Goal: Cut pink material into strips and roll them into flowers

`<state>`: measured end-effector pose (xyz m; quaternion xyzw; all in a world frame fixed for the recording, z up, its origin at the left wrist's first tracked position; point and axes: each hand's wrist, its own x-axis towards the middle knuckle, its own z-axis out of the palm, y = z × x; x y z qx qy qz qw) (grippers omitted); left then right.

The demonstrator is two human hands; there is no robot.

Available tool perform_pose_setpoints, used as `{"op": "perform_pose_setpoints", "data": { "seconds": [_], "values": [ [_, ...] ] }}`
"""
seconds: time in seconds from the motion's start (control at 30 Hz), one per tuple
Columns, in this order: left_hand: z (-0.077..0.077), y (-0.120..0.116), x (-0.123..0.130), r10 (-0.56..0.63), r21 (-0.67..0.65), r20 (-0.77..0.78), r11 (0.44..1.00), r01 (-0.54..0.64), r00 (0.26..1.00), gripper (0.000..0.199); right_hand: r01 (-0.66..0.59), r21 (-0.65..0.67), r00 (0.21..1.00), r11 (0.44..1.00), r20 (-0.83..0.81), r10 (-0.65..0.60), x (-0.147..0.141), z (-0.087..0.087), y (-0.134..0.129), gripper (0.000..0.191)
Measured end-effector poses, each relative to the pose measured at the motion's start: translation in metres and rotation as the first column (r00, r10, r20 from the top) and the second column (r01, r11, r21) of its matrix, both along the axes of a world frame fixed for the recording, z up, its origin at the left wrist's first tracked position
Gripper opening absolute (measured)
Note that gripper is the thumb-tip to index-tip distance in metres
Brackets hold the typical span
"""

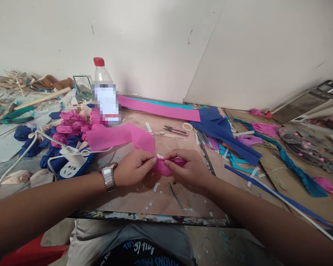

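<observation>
A long pink fabric strip (pixel 111 137) runs from the left of the board to my hands, where its end is folded into a small bunch. My left hand (pixel 135 166), with a metal watch at the wrist, pinches the left side of the bunch between thumb and fingers. My right hand (pixel 187 166) grips its right side, with the thumb in front. Both hands are close together above the board (pixel 133 199). Something small and white shows between them at the top of the bunch; I cannot make out what it is.
Behind the hands lie thread snips (pixel 176 130) and a tape ring (pixel 187 127). A bottle (pixel 102 74) and a phone (pixel 108 103) stand at the back. Rolled fabric flowers (pixel 69 125) and a power strip (pixel 72 170) sit left; blue strips (pixel 227 136) lie right.
</observation>
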<state>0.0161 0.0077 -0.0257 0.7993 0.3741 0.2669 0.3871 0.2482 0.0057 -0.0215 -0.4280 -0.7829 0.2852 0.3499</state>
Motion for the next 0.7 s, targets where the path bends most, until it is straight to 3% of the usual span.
{"op": "perform_pose_setpoints", "data": {
  "seconds": [0.23, 0.5, 0.7],
  "values": [
    [0.0001, 0.0017, 0.0001, 0.048, 0.064, 0.004, 0.997, -0.049, 0.999, 0.038, 0.054, -0.026, 0.997, 0.998, -0.051, -0.056, -0.0021, 0.0030, 0.0017, 0.013],
    [-0.0023, 0.0020, 0.0022, 0.025, 0.065, -0.044, 0.998, -0.022, 0.999, 0.028, 0.017, 0.113, 0.998, 0.993, 0.058, -0.023, 0.0016, -0.0029, -0.0010, 0.010],
    [-0.0022, 0.0004, 0.0030, 0.031, -0.005, 0.033, 1.000, -0.031, 0.999, 0.027, -0.060, 0.217, 0.997, 0.974, 0.051, 0.050, 0.0015, -0.0021, -0.0015, 0.011]
  ]
}}
